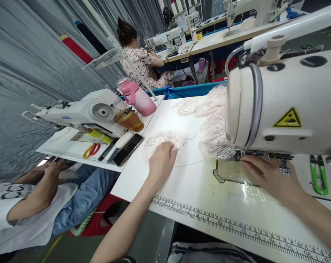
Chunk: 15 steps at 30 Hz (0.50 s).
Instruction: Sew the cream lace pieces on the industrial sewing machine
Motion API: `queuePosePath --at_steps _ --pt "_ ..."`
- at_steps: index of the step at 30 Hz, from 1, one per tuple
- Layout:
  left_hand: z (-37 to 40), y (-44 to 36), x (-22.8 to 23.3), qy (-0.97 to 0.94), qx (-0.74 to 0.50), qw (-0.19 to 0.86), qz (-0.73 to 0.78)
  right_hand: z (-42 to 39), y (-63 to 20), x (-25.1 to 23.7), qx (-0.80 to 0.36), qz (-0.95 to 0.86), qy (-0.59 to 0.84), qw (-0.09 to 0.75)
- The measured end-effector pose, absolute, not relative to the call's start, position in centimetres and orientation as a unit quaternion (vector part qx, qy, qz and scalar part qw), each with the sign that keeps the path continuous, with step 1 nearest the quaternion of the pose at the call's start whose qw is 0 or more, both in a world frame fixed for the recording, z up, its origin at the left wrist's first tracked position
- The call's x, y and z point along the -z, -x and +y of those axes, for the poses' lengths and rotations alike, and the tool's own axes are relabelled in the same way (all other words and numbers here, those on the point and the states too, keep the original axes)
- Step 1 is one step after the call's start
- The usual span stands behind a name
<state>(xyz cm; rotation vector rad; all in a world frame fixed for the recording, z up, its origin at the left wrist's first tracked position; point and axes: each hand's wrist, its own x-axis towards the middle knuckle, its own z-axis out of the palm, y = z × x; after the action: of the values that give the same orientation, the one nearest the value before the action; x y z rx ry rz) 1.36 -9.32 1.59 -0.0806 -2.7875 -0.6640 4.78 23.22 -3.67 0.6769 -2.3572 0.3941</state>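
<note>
Lace piece (168,140) lies half hidden under the flat, unclenched left hand (162,160); right hand (264,173) fingertips vanish beneath the sewing machine (286,102).

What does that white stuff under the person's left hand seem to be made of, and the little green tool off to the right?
The white piece under the left hand looks like thin lace fabric: openwork, see-through, with loose threads trailing. The green tool seems to be thread snips with glossy plastic handles; the blades look metal, though they are too small to tell for sure.
</note>
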Motion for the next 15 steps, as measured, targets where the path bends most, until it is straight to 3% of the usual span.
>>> queuePosePath --at_steps 7,10,12,15 --pt "-12.7 0.7 -2.3 -0.060 0.398 0.167 -0.900 23.6 -5.0 3.0 -0.145 -0.918 -0.250 0.272" --pt "-11.5 -0.1 -3.4 -0.061 0.537 0.150 -0.828 23.5 -4.9 2.8 -0.151 -0.925 -0.233 0.259" --pt "-9.2 -1.5 -3.8 -0.023 0.610 0.080 -0.788 23.3 -4.7 2.6 -0.152 -0.928 -0.225 0.255" --pt "-4.5 -3.9 -3.8 0.178 0.526 -0.141 -0.820 23.1 -4.6 2.4 -0.139 -0.933 -0.214 0.254"
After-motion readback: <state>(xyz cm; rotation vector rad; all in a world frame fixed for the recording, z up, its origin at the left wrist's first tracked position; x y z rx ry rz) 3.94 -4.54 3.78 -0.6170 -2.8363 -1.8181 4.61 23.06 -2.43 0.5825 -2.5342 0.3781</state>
